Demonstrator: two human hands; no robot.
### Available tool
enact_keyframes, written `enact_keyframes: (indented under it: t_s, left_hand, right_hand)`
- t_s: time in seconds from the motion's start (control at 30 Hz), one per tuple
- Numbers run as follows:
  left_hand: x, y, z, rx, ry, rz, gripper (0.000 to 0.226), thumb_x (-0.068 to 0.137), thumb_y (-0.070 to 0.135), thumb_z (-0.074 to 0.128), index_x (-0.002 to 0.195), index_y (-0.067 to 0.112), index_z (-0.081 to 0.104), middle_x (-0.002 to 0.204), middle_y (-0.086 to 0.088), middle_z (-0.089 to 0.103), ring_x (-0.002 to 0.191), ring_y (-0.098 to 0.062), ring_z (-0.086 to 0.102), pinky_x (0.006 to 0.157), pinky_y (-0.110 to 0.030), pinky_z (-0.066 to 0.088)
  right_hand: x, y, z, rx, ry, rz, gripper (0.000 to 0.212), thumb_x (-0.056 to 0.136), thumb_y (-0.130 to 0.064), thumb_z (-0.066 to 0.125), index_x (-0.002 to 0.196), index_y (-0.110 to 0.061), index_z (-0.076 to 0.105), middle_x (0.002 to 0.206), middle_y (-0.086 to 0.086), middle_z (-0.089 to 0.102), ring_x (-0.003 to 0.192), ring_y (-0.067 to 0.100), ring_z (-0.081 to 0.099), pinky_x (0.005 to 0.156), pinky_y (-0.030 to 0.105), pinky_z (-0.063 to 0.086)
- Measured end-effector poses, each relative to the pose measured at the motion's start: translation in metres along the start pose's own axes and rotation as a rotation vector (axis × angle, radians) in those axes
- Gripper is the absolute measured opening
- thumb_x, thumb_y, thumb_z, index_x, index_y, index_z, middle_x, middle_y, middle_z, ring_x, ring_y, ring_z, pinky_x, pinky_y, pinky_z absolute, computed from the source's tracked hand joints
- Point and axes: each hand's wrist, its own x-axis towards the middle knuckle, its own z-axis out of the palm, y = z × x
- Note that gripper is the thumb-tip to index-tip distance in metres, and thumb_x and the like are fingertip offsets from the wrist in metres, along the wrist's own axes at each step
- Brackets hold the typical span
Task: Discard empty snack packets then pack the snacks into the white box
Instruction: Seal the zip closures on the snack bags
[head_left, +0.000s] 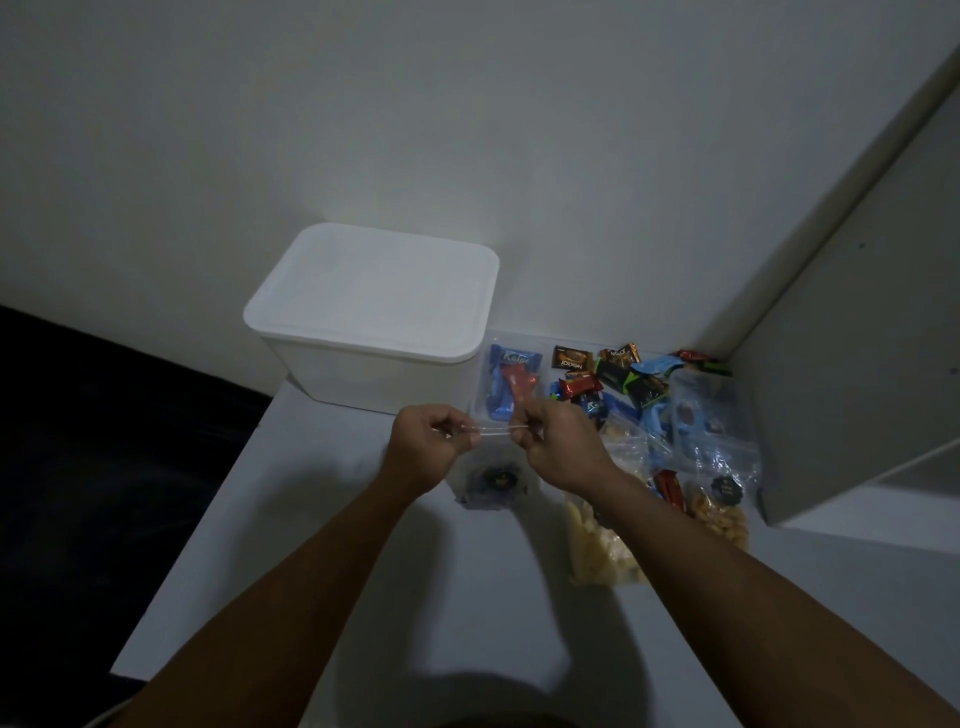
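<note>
My left hand (428, 441) and my right hand (558, 444) both pinch the top edge of a clear zip packet (491, 475) with a dark round label; it hangs between them over the white tabletop and looks empty. The white box (374, 312) stands behind my hands with its lid on. To its right a clear tray (519, 379) holds small wrapped snacks, blue, orange and brown. Several clear bags of pale yellow snacks (608, 545) lie at the right, partly under my right forearm.
The white table (332, 519) ends at a left edge with dark floor beyond. A wall runs behind the box. A grey panel (852, 364) rises at the right, close to the snack pile.
</note>
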Motion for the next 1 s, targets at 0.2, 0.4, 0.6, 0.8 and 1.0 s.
enact_keyframes:
  t_s: [0.2,0.4,0.6,0.8,1.0]
  left_hand:
    - [-0.003,0.002,0.006,0.043,-0.01,-0.002,0.007,0.07,-0.006,0.077,0.074,-0.006,0.072,0.062,-0.003,0.063,0.047,0.009,0.055,0.057,-0.005,0.045]
    - [-0.001,0.006,0.005,0.018,-0.016,-0.013,0.006,0.07,-0.008,0.075,0.076,-0.006,0.072,0.059,0.005,0.062,0.047,0.008,0.056,0.056,-0.004,0.044]
    - [0.002,-0.001,-0.007,0.018,-0.031,-0.033,0.014,0.072,-0.008,0.074,0.07,0.005,0.069,0.061,-0.002,0.062,0.049,0.004,0.055,0.055,-0.007,0.044]
    - [0.001,0.002,-0.002,0.1,-0.133,0.043,0.01,0.067,-0.001,0.08,0.075,0.001,0.073,0.064,-0.001,0.064,0.054,0.005,0.058,0.06,-0.005,0.044]
    - [0.003,0.001,-0.003,0.21,-0.033,0.052,0.013,0.064,0.007,0.084,0.07,0.002,0.073,0.063,-0.002,0.065,0.054,-0.002,0.056,0.055,-0.005,0.042]
  right_hand:
    - [0.0,-0.007,0.006,-0.033,-0.013,-0.046,0.013,0.083,-0.007,0.064,0.08,-0.02,0.064,0.079,-0.007,0.062,0.078,0.014,0.06,0.078,0.038,0.051]
    - [0.001,-0.007,0.011,-0.027,0.044,-0.056,0.014,0.083,-0.005,0.063,0.078,-0.018,0.064,0.076,-0.006,0.063,0.074,0.011,0.059,0.076,0.036,0.052]
    - [0.001,0.009,0.001,0.022,-0.013,0.039,0.023,0.088,-0.003,0.059,0.078,-0.023,0.057,0.082,-0.004,0.061,0.079,0.008,0.057,0.072,0.024,0.044]
    - [-0.003,0.008,0.001,0.097,-0.026,0.055,0.024,0.085,-0.003,0.066,0.073,-0.023,0.065,0.084,-0.003,0.069,0.081,0.005,0.063,0.074,0.02,0.049]
    - [0.0,0.014,-0.006,0.147,-0.039,0.046,0.023,0.08,-0.008,0.074,0.069,-0.026,0.065,0.086,-0.002,0.072,0.082,0.006,0.067,0.08,0.03,0.058]
